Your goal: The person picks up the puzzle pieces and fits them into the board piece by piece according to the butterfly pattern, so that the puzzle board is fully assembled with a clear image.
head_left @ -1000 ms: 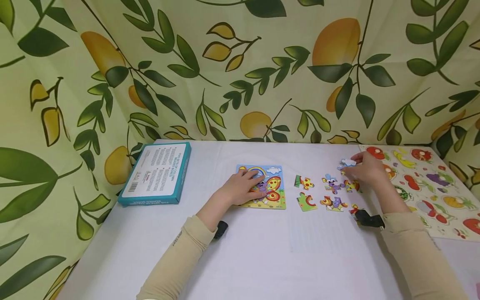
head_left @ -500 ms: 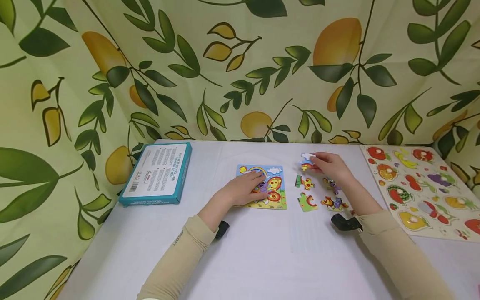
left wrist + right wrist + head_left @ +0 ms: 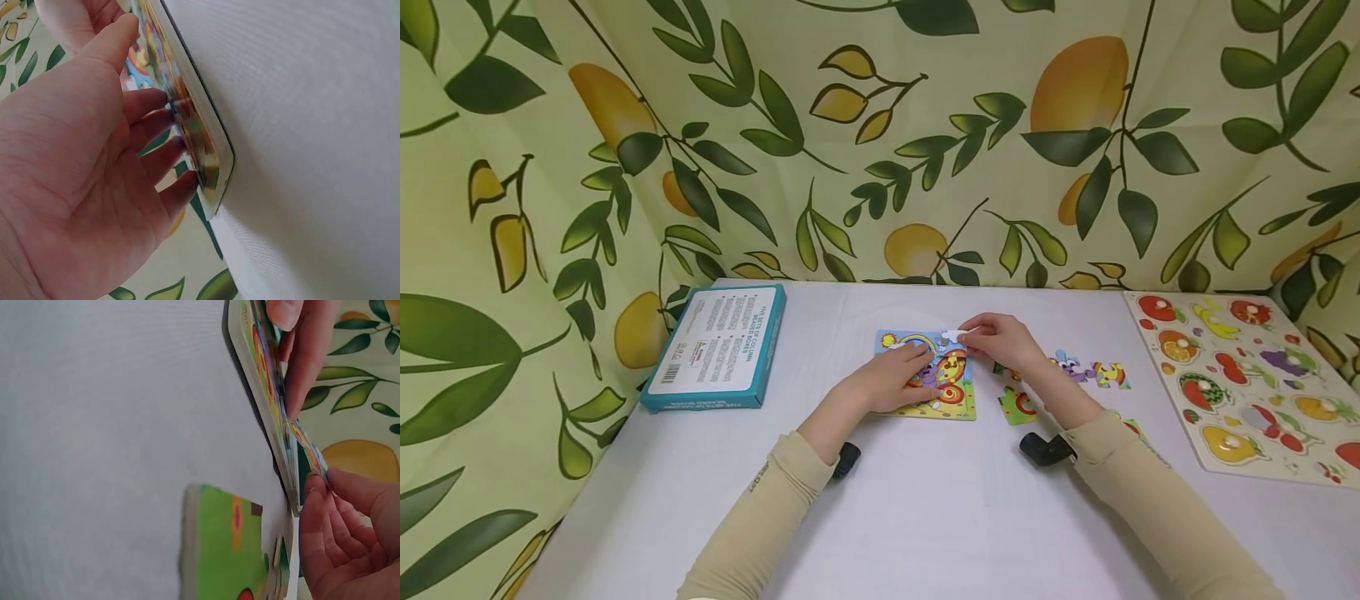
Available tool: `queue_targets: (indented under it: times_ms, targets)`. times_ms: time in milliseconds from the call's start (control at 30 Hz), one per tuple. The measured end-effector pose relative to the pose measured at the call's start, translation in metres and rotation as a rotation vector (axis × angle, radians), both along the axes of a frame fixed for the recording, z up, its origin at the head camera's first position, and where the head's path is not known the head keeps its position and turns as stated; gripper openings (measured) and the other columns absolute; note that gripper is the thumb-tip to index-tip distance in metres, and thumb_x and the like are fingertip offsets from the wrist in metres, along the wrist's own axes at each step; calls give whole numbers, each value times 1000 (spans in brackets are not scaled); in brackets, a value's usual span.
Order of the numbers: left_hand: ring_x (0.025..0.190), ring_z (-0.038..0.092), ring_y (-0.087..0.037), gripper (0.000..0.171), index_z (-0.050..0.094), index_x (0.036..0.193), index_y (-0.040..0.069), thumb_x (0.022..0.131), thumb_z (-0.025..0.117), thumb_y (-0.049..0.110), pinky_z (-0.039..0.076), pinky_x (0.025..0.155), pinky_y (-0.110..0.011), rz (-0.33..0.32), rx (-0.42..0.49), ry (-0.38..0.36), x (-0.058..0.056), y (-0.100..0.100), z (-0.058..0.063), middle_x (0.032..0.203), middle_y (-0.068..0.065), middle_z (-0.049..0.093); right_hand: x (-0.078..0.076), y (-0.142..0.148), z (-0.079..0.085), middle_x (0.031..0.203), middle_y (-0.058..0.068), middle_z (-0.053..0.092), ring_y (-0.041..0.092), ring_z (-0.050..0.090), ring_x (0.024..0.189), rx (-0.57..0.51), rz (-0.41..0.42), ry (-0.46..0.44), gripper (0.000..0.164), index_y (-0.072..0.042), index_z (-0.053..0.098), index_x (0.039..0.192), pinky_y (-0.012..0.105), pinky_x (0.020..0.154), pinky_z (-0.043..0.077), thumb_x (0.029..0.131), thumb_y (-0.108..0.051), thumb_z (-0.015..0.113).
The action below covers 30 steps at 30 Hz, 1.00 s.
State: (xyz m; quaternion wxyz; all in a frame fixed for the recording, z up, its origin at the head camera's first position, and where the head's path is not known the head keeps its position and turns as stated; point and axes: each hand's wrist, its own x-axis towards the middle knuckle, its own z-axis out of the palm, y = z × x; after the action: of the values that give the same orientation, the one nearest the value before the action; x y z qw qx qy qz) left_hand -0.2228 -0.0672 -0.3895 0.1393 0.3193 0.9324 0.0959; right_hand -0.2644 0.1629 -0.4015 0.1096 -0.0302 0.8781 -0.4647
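A small picture puzzle board with a rainbow and a butterfly lies flat on the white cloth. My left hand rests on its left half, fingers extended over the picture; in the left wrist view those fingertips touch the board's face. With thumb and index finger, my right hand pinches a puzzle piece showing a white cloud. That piece is tilted over the board's upper right corner, and its near edge meets the board in the right wrist view. Whether it sits in the recess I cannot tell.
Several loose puzzle pieces lie right of the board, among them a green piece and a yellow piece, partly behind the right forearm. A teal-edged box lies at left, a fruit puzzle board at right. A printed curtain hangs behind.
My right hand has carried the cloud piece leftward from among the loose pieces to the board's upper right corner. The left hand has stayed on the board.
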Motion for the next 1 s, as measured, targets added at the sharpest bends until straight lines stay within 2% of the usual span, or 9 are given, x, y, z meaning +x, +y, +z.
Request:
queue_targets:
  times_ms: [267, 567, 1000]
  targets:
    - [146, 21, -22, 72, 32, 153, 12, 97, 51, 52, 20, 117, -36, 6, 4, -6, 1, 0, 0, 159, -5, 27, 0, -7, -1, 94, 10, 66, 20, 59, 80, 50, 15, 50, 30, -3, 66, 114, 23, 68, 50, 94, -25, 68]
    - [146, 21, -24, 68, 31, 154, 21, 97, 51, 53, 20, 117, -37, -3, -13, -1, 1, 0, -1, 160, -4, 25, 0, -12, 0, 93, 10, 65, 20, 56, 79, 120, 14, 91, 24, -4, 67, 107, 25, 65, 47, 92, -22, 69]
    - [146, 20, -25, 67, 31, 154, 23, 97, 50, 53, 20, 117, -37, -3, -40, 6, 1, 2, 0, 160, -5, 25, -2, -13, -2, 92, 8, 59, 23, 51, 85, 171, 28, 83, 26, -5, 66, 109, 28, 67, 41, 92, -25, 69]
